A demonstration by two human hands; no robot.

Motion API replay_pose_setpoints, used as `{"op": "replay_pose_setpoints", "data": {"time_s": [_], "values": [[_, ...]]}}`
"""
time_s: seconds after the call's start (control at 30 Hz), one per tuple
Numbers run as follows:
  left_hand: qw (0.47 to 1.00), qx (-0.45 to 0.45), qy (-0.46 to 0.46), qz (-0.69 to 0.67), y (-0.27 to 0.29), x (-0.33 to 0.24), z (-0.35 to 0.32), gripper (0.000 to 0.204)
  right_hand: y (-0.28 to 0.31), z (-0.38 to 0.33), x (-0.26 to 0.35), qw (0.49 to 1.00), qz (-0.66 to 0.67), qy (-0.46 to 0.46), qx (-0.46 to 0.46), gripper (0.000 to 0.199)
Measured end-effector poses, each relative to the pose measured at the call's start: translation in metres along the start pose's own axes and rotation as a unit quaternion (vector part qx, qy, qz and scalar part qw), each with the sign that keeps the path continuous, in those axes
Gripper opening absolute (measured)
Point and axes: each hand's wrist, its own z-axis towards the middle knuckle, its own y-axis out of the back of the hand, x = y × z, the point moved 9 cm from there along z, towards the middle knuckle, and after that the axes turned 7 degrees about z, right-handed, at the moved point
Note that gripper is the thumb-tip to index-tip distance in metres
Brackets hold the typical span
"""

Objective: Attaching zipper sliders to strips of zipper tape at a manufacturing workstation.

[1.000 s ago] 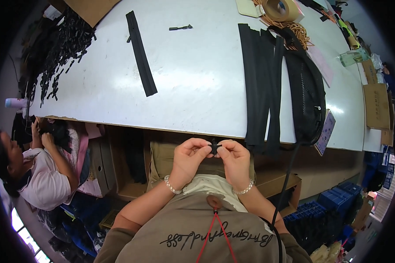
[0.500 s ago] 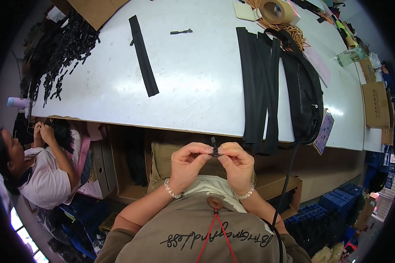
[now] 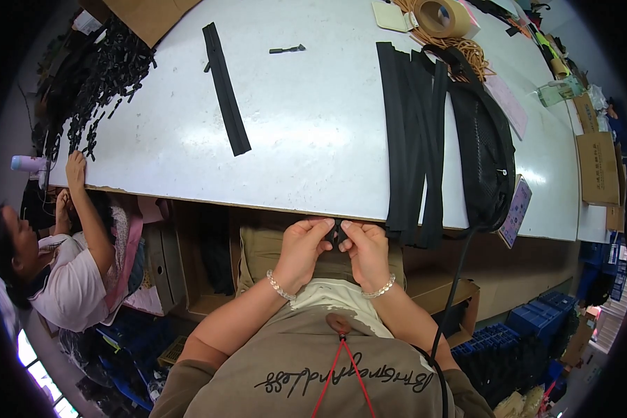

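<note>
My left hand (image 3: 302,249) and my right hand (image 3: 366,248) meet at the table's near edge. Both pinch a small black zipper pull (image 3: 336,233), mostly covered by my fingertips. Ahead on the white table (image 3: 313,139) lies a black zipper strip (image 3: 228,97), with a tab sticking out at its left side. A similar black zipper pull (image 3: 287,49) lies alone to the right of that strip. Several long black zipper strips (image 3: 400,139) are laid side by side to the right, their near ends hanging over the edge.
A black bag (image 3: 475,146) and a phone (image 3: 515,212) sit at right; a black cable (image 3: 457,279) runs down from there. Tape (image 3: 440,17) and tan cord (image 3: 470,54) lie behind. A co-worker (image 3: 76,272) at left reaches toward a pile of black pulls (image 3: 111,66).
My hands have shifted slightly forward to the table edge, and the zipper pull is now more hidden by my fingers. The co-worker's arm has extended to the pile of black pulls.
</note>
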Motion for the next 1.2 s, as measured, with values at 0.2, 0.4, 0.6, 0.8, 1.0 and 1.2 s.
{"op": "replay_pose_setpoints", "data": {"time_s": [0.2, 0.4, 0.6, 0.8, 1.0, 1.2], "values": [[0.999, 0.029, 0.002, -0.032, -0.010, -0.007, -0.005, 0.009, -0.001, -0.001, 0.003, 1.000, 0.015, 0.010, 0.003, 0.005], [0.952, 0.120, -0.085, 0.267, -0.018, -0.050, -0.026, 0.022, -0.006, -0.014, 0.020, 0.995, -0.078, 0.022, 0.058, 0.005], [0.914, 0.166, -0.131, 0.346, -0.037, -0.094, -0.049, 0.012, -0.046, -0.047, 0.055, 0.956, -0.216, 0.110, 0.167, 0.007], [0.902, 0.235, -0.109, 0.344, -0.063, -0.113, -0.059, 0.013, -0.072, -0.044, 0.064, 0.940, -0.174, -0.001, 0.295, 0.032], [0.910, 0.245, -0.104, 0.319, -0.064, -0.126, -0.057, 0.014, -0.092, -0.047, 0.069, 0.911, -0.179, 0.041, 0.369, 0.018], [0.896, 0.274, -0.040, 0.347, -0.067, -0.130, -0.061, 0.018, -0.091, -0.044, 0.064, 0.917, -0.206, 0.039, 0.340, 0.013]]}}
